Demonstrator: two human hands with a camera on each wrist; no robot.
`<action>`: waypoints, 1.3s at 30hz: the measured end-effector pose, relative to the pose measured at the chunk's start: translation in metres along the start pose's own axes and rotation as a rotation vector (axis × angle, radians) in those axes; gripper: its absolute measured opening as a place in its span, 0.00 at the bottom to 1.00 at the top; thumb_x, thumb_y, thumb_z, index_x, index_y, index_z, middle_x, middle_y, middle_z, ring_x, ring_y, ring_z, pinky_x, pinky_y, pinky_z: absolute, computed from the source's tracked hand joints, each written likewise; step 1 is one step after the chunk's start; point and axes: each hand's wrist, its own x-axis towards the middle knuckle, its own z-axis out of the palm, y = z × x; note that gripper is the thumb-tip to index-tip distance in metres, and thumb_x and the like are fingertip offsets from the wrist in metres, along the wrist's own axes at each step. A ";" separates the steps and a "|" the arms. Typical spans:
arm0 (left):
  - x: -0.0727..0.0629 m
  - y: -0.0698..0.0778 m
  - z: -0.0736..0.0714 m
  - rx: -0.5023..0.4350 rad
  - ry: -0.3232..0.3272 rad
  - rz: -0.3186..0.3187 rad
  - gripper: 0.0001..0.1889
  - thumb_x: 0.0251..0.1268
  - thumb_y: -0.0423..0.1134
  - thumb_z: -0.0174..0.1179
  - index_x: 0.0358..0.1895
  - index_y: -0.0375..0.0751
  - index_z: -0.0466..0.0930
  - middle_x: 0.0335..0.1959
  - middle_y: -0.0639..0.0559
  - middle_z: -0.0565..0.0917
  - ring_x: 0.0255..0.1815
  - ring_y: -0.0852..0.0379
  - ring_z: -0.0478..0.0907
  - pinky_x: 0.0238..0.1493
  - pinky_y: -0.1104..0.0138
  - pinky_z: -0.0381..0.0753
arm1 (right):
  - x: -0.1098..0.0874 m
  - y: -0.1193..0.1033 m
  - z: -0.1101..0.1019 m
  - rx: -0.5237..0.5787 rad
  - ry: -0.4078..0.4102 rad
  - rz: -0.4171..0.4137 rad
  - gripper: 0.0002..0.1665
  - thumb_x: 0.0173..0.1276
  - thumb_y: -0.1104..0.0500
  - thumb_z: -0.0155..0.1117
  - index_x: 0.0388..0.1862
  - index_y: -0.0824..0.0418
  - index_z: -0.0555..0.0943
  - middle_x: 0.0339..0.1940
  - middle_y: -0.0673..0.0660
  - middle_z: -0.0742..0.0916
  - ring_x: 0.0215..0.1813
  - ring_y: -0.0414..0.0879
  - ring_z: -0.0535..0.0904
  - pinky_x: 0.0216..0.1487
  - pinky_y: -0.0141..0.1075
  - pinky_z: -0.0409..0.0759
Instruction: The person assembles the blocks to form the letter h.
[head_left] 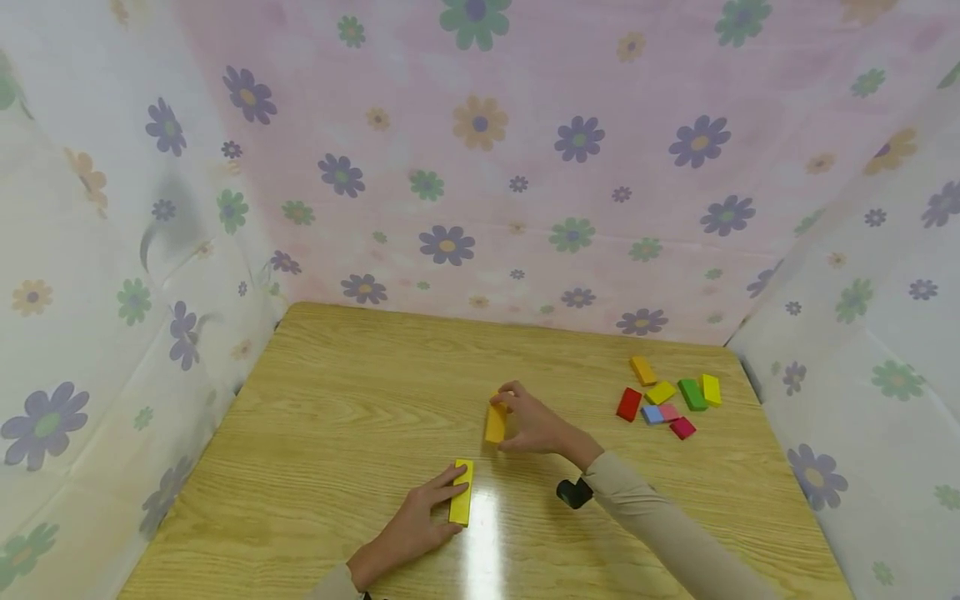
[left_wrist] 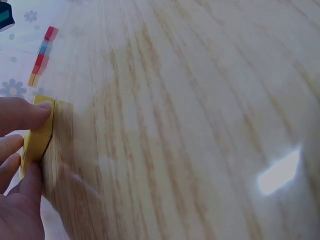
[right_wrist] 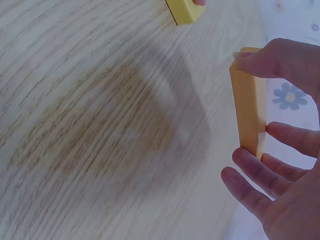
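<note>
In the head view, my left hand (head_left: 412, 523) grips a yellow block (head_left: 461, 505) by its two ends near the front middle of the wooden table. The left wrist view shows that yellow block (left_wrist: 40, 137) between the thumb and fingers. Slightly farther back and to the right, my right hand (head_left: 534, 427) holds an orange block (head_left: 495, 425) lengthwise. Thumb and fingertips pinch opposite ends of the orange block (right_wrist: 247, 110) in the right wrist view, where the near end of the yellow block (right_wrist: 184, 12) shows at the top. The two blocks stand apart.
At the table's right lie loose blocks: orange (head_left: 642, 371), red (head_left: 629, 404), yellow (head_left: 661, 393), green (head_left: 693, 395), blue (head_left: 652, 414), pink (head_left: 668, 412) and several others. A dark device (head_left: 573, 493) sits at my right wrist. Flowered cloth walls (head_left: 517, 217) enclose the table's back and sides.
</note>
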 end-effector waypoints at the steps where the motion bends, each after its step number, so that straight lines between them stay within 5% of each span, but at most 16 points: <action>1: 0.000 0.000 0.000 -0.003 -0.001 -0.003 0.29 0.52 0.30 0.69 0.60 0.31 0.74 0.69 0.46 0.66 0.70 0.42 0.58 0.64 0.53 0.65 | 0.001 0.000 0.001 -0.004 0.000 -0.001 0.41 0.50 0.56 0.75 0.62 0.66 0.70 0.63 0.62 0.66 0.54 0.55 0.74 0.52 0.45 0.77; 29: 0.001 -0.004 0.001 0.012 0.000 0.002 0.29 0.52 0.30 0.70 0.60 0.33 0.75 0.70 0.49 0.65 0.70 0.44 0.59 0.63 0.54 0.67 | 0.018 -0.011 0.033 -0.007 -0.076 -0.022 0.39 0.50 0.53 0.77 0.60 0.65 0.73 0.63 0.63 0.67 0.53 0.50 0.73 0.53 0.41 0.76; 39: 0.000 -0.007 0.001 0.023 -0.004 0.016 0.29 0.51 0.30 0.70 0.60 0.33 0.75 0.70 0.48 0.65 0.69 0.43 0.59 0.62 0.56 0.68 | 0.023 -0.009 0.039 -0.004 -0.086 -0.024 0.35 0.52 0.56 0.77 0.58 0.66 0.76 0.65 0.64 0.67 0.60 0.55 0.70 0.57 0.45 0.73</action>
